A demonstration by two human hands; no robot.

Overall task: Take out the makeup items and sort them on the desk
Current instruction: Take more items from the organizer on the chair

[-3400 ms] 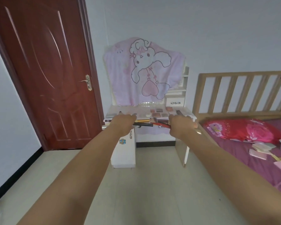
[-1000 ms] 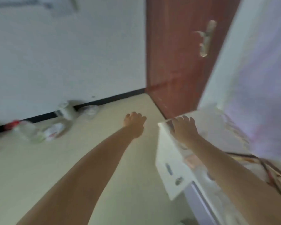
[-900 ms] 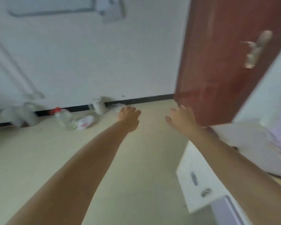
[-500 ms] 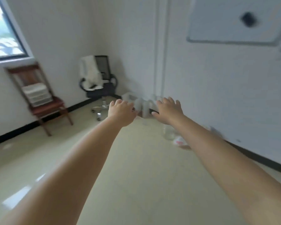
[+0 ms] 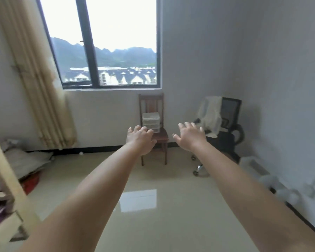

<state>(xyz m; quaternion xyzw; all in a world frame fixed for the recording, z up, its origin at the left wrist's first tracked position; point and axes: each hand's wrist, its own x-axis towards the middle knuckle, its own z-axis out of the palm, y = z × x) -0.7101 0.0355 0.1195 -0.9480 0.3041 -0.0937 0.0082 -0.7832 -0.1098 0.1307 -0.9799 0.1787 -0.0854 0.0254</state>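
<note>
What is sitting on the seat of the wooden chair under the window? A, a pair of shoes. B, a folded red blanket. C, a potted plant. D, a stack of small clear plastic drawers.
D: a stack of small clear drawers rests on the wooden chair below the window, partly behind the left hand.

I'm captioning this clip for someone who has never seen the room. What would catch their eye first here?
Two bare arms reach forward, the left hand and right hand both open and holding nothing. Beyond them a wooden chair stands under the window, with a stack of white drawers on its seat. To its right is a black office chair draped with a white cloth.
</note>
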